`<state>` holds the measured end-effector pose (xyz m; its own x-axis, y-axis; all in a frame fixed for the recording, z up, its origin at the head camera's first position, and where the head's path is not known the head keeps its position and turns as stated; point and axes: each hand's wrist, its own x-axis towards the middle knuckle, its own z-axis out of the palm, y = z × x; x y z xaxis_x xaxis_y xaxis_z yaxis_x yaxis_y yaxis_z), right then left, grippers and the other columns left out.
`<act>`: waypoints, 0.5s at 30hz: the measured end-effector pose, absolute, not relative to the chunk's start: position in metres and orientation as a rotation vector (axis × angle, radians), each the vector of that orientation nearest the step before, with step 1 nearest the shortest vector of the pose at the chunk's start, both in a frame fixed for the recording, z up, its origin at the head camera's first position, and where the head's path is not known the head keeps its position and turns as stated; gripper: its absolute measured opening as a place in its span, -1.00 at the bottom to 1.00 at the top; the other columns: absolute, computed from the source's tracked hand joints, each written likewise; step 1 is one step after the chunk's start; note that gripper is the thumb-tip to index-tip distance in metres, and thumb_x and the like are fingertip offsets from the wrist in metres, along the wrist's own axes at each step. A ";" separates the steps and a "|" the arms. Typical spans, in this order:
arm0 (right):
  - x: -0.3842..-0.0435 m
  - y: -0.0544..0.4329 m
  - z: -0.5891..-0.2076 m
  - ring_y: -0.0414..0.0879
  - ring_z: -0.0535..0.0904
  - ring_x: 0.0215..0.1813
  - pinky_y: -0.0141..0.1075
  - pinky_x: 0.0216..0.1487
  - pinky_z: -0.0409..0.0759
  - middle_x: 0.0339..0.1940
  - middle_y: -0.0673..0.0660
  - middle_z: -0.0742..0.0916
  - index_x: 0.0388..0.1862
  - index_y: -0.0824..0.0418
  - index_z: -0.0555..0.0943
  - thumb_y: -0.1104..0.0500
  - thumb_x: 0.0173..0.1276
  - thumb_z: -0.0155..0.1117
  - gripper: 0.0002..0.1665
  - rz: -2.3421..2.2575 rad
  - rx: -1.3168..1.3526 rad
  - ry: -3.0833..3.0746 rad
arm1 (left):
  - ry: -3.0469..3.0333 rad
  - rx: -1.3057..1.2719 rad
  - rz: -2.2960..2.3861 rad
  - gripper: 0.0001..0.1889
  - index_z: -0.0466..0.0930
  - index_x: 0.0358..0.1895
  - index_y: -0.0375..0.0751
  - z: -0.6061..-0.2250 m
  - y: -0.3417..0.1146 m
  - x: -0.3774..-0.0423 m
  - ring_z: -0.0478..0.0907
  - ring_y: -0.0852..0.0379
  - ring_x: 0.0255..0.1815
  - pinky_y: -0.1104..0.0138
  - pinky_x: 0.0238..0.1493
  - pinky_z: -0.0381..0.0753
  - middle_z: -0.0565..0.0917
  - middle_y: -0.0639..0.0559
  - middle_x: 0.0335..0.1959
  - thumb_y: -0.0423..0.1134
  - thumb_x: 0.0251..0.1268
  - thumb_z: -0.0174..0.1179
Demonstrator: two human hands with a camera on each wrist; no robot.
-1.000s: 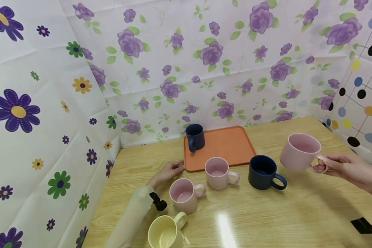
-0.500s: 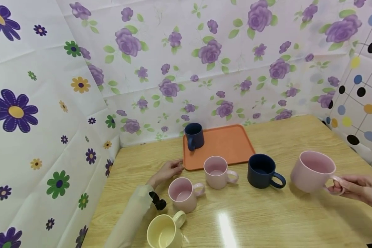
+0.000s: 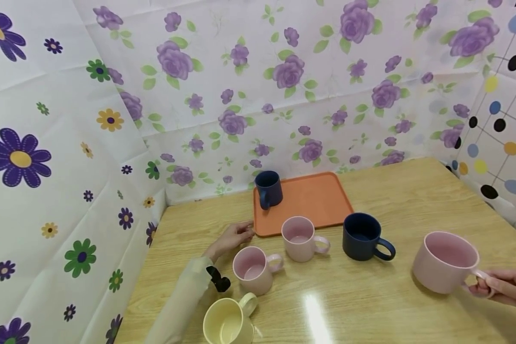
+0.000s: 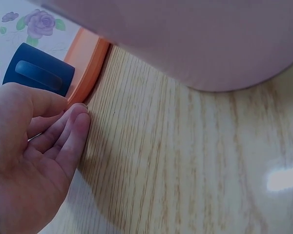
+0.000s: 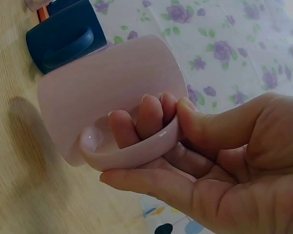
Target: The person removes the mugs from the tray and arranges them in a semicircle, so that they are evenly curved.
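So the right hand [image 3: 509, 288] has its grip curled round the handle [image 5: 134, 156] of a pink mug [image 3: 444, 267], which is upright over by the right side, though I can't really tell if its base is touching the table [image 3: 370, 306] or just above it. Left hand [image 3: 233, 237] is at the near left corner of an orange tray [image 3: 311, 203], fingers loosely bent, and I don't see anything in its grip. As for stuff in the way, there's a navy mug [image 3: 361, 241] roughly between the held mug and the tray, handle sticking out to the right. A second pink mug [image 3: 298, 242] stands just in front of the tray, a third pink mug [image 3: 252, 276] is closer in beside the left forearm, and a yellow mug [image 3: 228, 322] is nearest, partly cut off at the bottom. Another navy mug [image 3: 271, 191] is on the tray's left end, up near the back. The table is light wood grain with a bright glare streak [image 3: 316, 317] up front, and the room's basically patterned sheets: purple roses on the back sheet [image 3: 258, 95], colourful flowers on the left sheet [image 3: 69, 191], linked dots on the right sheet [image 3: 505, 157]
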<state>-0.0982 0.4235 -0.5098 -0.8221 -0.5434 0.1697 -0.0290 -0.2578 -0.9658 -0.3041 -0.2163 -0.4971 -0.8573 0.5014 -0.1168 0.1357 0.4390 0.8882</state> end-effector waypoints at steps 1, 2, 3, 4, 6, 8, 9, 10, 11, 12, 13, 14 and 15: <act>-0.096 0.424 -0.512 -0.17 0.68 0.05 -0.41 0.04 0.64 -0.10 0.03 0.73 -0.04 0.27 0.65 0.58 0.48 -0.41 -0.39 -2.136 -0.684 1.676 | 2.334 0.543 1.391 -0.47 0.13 0.43 -0.52 -0.497 -0.216 -0.304 0.58 -0.16 0.04 0.19 0.11 0.65 0.56 -0.48 0.07 -0.39 0.48 -0.05; -0.094 0.424 -0.515 -0.18 0.68 0.05 -0.41 0.03 0.64 -0.09 0.02 0.73 -0.05 0.25 0.66 0.58 0.48 -0.40 -0.39 -2.130 -0.677 1.679 | 2.334 0.542 1.394 -0.47 0.13 0.42 -0.51 -0.498 -0.217 -0.304 0.58 -0.17 0.04 0.18 0.12 0.65 0.56 -0.48 0.07 -0.39 0.48 -0.05; -0.093 0.424 -0.517 -0.18 0.68 0.05 -0.41 0.03 0.64 -0.08 0.02 0.73 -0.05 0.25 0.66 0.58 0.48 -0.40 -0.38 -2.129 -0.681 1.680 | 2.338 0.541 1.389 -0.47 0.13 0.43 -0.51 -0.498 -0.217 -0.304 0.58 -0.17 0.05 0.17 0.12 0.65 0.56 -0.48 0.07 -0.39 0.48 -0.04; -0.091 0.424 -0.519 -0.17 0.68 0.06 -0.41 0.05 0.63 -0.05 0.04 0.74 -0.02 0.27 0.65 0.60 0.47 -0.42 -0.37 -2.133 -0.709 1.655 | 2.342 0.541 1.384 -0.47 0.13 0.43 -0.51 -0.499 -0.217 -0.304 0.58 -0.16 0.05 0.18 0.12 0.65 0.56 -0.47 0.07 -0.39 0.48 -0.04; -0.090 0.425 -0.524 -0.14 0.66 0.10 -0.42 0.09 0.61 0.00 0.10 0.74 0.02 0.30 0.63 0.63 0.44 -0.47 -0.34 -2.141 -0.786 1.595 | 2.351 0.544 1.374 -0.47 0.13 0.43 -0.49 -0.504 -0.219 -0.306 0.59 -0.11 0.04 0.25 0.09 0.66 0.56 -0.46 0.08 -0.37 0.49 -0.04; -0.089 0.425 -0.525 -0.11 0.65 0.12 -0.41 0.11 0.60 0.03 0.16 0.74 0.07 0.36 0.60 0.66 0.42 -0.50 -0.32 -2.154 -0.845 1.553 | 2.351 0.535 1.371 -0.47 0.13 0.44 -0.47 -0.505 -0.219 -0.305 0.59 -0.09 0.05 0.28 0.09 0.66 0.54 -0.44 0.12 -0.36 0.50 -0.05; -0.089 0.424 -0.526 -0.10 0.65 0.13 -0.41 0.12 0.59 0.04 0.18 0.73 0.09 0.38 0.59 0.67 0.40 -0.52 -0.31 -2.156 -0.868 1.538 | 2.352 0.539 1.370 -0.47 0.13 0.44 -0.48 -0.505 -0.219 -0.305 0.59 -0.10 0.06 0.28 0.09 0.66 0.54 -0.45 0.13 -0.35 0.50 -0.05; -0.089 0.424 -0.526 -0.10 0.64 0.14 -0.42 0.13 0.59 0.05 0.18 0.73 0.10 0.40 0.58 0.68 0.39 -0.52 -0.31 -2.148 -0.881 1.537 | 2.351 0.539 1.375 -0.47 0.12 0.44 -0.48 -0.506 -0.218 -0.306 0.58 -0.11 0.06 0.27 0.10 0.65 0.53 -0.46 0.15 -0.35 0.50 -0.04; -0.089 0.423 -0.526 -0.11 0.64 0.15 -0.42 0.14 0.59 0.05 0.18 0.73 0.08 0.42 0.58 0.68 0.39 -0.53 -0.32 -2.133 -0.886 1.553 | 2.350 0.537 1.379 -0.46 0.12 0.44 -0.48 -0.505 -0.218 -0.306 0.58 -0.13 0.07 0.25 0.10 0.65 0.52 -0.46 0.15 -0.36 0.49 -0.04; -0.089 0.422 -0.526 -0.12 0.63 0.15 -0.41 0.14 0.59 0.04 0.16 0.73 0.06 0.45 0.57 0.68 0.39 -0.53 -0.34 -2.115 -0.884 1.571 | 2.347 0.535 1.385 -0.46 0.12 0.44 -0.48 -0.505 -0.218 -0.305 0.57 -0.14 0.07 0.24 0.11 0.65 0.52 -0.47 0.15 -0.36 0.49 -0.04; -0.088 0.422 -0.525 -0.13 0.63 0.15 -0.42 0.13 0.59 0.04 0.13 0.73 0.05 0.46 0.57 0.68 0.39 -0.52 -0.35 -2.096 -0.868 1.598 | 2.346 0.534 1.390 -0.46 0.12 0.44 -0.48 -0.504 -0.217 -0.305 0.57 -0.15 0.07 0.23 0.11 0.65 0.52 -0.47 0.15 -0.36 0.49 -0.04; -0.088 0.421 -0.525 -0.16 0.63 0.15 -0.43 0.13 0.59 0.03 0.09 0.73 0.03 0.45 0.56 0.66 0.40 -0.52 -0.36 -2.070 -0.843 1.620 | 2.350 0.542 1.388 -0.46 0.12 0.44 -0.50 -0.504 -0.217 -0.305 0.57 -0.17 0.06 0.22 0.11 0.65 0.52 -0.48 0.14 -0.36 0.49 -0.04; -0.088 0.421 -0.524 -0.18 0.63 0.15 -0.44 0.13 0.59 0.02 0.06 0.73 0.01 0.44 0.57 0.64 0.42 -0.51 -0.38 -2.046 -0.815 1.631 | 2.352 0.539 1.388 -0.46 0.12 0.44 -0.49 -0.503 -0.217 -0.305 0.57 -0.17 0.06 0.21 0.11 0.66 0.53 -0.48 0.13 -0.36 0.49 -0.04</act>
<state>-0.0882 0.4209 -0.5238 -0.7510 -0.6312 0.1941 -0.0486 -0.2404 -0.9695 -0.3052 -0.2169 -0.5026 -0.8640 0.4916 -0.1087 0.1425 0.4458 0.8837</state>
